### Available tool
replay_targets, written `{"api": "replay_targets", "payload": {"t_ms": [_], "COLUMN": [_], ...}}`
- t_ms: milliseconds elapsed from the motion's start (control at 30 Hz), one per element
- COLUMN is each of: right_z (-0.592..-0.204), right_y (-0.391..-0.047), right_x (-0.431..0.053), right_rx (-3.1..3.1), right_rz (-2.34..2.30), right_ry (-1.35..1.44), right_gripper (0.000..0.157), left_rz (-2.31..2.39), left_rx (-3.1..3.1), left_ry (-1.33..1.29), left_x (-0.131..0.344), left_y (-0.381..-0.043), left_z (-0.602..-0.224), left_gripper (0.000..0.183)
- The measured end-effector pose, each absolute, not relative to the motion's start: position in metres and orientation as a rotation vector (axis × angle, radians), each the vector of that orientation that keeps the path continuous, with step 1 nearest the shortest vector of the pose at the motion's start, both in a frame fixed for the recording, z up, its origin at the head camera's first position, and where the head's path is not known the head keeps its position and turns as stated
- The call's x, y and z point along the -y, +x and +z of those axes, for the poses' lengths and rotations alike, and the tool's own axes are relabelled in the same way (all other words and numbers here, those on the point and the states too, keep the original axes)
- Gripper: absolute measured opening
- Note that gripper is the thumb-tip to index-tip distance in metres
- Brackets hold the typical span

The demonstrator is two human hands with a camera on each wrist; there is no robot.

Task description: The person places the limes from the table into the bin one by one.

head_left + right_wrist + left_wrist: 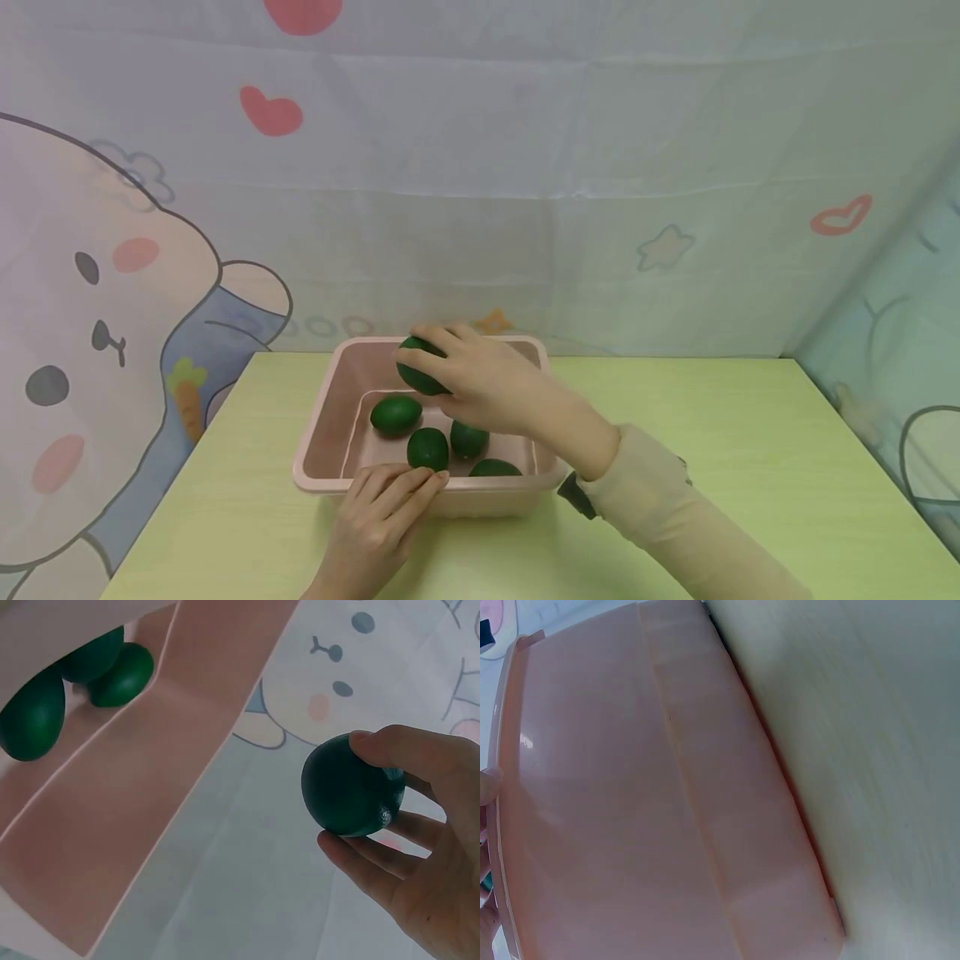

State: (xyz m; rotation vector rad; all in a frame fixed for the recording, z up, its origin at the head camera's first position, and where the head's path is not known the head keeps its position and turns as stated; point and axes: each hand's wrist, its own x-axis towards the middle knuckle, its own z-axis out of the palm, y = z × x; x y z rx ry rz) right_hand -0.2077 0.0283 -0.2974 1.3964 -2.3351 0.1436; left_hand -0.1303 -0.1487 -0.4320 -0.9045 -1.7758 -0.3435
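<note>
My right hand point(483, 375) grips a dark green oval fruit point(422, 367) above the far part of a pink plastic basin point(315, 454). In the right wrist view, thumb and fingers close around that fruit point(349, 787), raised beside the basin wall point(142, 825). Inside the basin lie several similar green fruits point(396, 415), one of them partly hidden by the near rim. My left hand point(382, 517) holds the near rim, its fingers bent over the edge. The left wrist view shows mostly the basin's outer wall point(607, 780), with a few fingertips point(487, 785) at the rim.
The basin stands on a pale yellow-green table point(697, 467), near its back edge. Behind it hangs a printed cloth point(480, 250) with hearts and a cartoon bear. Another cloth wall point(900, 333) closes the right side.
</note>
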Motion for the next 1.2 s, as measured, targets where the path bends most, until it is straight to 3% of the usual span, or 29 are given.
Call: {"api": "replay_targets", "payload": {"t_ms": [1200], "right_z": [-0.313], "right_y": [-0.201], "right_x": [0.017], "right_rx": [2.433], "right_rz": [-0.319], "right_ry": [1.565], "right_gripper": [0.055], "left_rz": [-0.334], "left_rx": [1.811], "left_ry": [-0.886], "left_x": [0.151], "left_y": [-0.131], "left_z": [-0.442], "left_gripper": [0.03]}}
